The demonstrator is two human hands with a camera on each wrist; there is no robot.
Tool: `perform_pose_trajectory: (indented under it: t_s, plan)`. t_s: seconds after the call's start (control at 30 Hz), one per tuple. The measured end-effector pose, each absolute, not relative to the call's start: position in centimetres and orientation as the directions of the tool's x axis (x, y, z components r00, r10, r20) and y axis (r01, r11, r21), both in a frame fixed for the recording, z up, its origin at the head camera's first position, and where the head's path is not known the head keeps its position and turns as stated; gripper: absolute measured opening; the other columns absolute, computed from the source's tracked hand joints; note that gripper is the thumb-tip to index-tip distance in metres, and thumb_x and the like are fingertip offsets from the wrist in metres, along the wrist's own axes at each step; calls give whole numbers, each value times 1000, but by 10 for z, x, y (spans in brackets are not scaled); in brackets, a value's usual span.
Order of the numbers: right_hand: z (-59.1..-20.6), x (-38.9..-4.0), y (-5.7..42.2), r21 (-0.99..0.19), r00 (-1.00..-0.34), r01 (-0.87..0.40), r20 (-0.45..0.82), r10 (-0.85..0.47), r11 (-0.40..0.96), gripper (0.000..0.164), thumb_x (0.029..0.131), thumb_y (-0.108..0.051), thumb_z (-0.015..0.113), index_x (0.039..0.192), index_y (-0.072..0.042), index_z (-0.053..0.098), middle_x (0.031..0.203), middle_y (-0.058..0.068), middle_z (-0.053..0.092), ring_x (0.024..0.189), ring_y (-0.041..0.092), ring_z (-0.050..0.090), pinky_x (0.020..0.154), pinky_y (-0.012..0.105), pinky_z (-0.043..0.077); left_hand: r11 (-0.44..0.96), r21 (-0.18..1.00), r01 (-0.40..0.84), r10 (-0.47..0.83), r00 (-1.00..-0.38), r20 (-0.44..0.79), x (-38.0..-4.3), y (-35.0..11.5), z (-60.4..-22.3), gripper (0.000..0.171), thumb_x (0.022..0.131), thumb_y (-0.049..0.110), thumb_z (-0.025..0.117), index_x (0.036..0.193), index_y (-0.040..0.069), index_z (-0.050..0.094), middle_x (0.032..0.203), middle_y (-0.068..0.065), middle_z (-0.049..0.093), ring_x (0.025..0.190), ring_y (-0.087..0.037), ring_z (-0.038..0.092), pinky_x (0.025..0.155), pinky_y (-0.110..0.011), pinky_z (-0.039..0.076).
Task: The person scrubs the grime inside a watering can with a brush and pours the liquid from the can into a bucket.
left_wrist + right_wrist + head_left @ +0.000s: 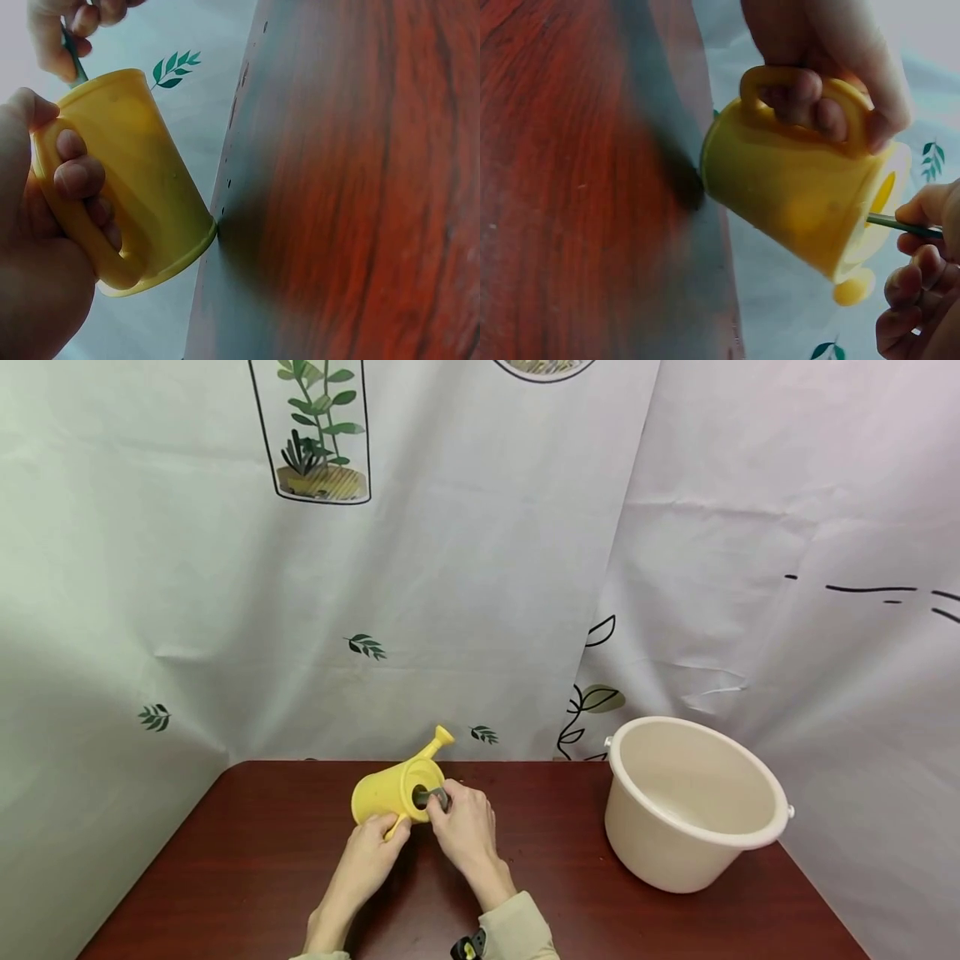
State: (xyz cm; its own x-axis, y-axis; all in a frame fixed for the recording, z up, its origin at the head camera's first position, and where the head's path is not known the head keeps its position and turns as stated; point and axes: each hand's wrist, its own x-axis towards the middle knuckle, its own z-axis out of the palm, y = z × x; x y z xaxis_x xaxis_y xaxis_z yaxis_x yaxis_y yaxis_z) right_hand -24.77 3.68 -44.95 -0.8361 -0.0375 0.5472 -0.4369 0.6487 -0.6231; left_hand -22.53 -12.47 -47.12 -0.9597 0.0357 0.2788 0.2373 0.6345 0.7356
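Observation:
A yellow toy-like watering can (377, 794) is tipped on its side above the table, its open top facing right and its spout (432, 745) pointing up and away. My left hand (369, 853) grips the can by its loop handle (855, 112), fingers curled through it. With thumb and fingers, my right hand (467, 828) pinches a thin dark green, flat-looking item (900, 224). One end of that item reaches into the can's opening and is hidden there; I cannot tell its kind.
A large cream bucket (660, 852) stands on the right side of the dark red-brown wooden table (247, 868). Behind the table hangs a pale cloth (480, 568) printed with leaves and plants. A dark watch-like band (468, 945) is on the right wrist.

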Motion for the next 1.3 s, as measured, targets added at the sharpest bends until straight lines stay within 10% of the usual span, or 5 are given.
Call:
perform_pose_trajectory:
  t_s: [0.5, 1.3]
  plan:
    - [-424, -231, 34, -462, -719, -535, 689, -93, 707, 34, 76, -12, 65, 59, -22, 37, 54, -9, 26, 46, 6, 23, 42, 22, 21, 644, 726, 242, 10, -951, 308, -223, -123, -472, 42, 95, 24, 61, 60, 17, 39, 65, 3, 36, 58, -10, 37, 56, -26, 33]
    - [-443, -238, 31, -457, -807, -397, 587, -65, 796, 36, 85, -20, 69, 61, -21, 43, 53, -9, 34, 44, 10, 35, 40, 27, 27, 654, 708, 266, 24, -943, 332, -224, -122, -475, 42, 94, 21, 62, 59, 17, 38, 63, 4, 34, 57, -9, 36, 56, -26, 33]
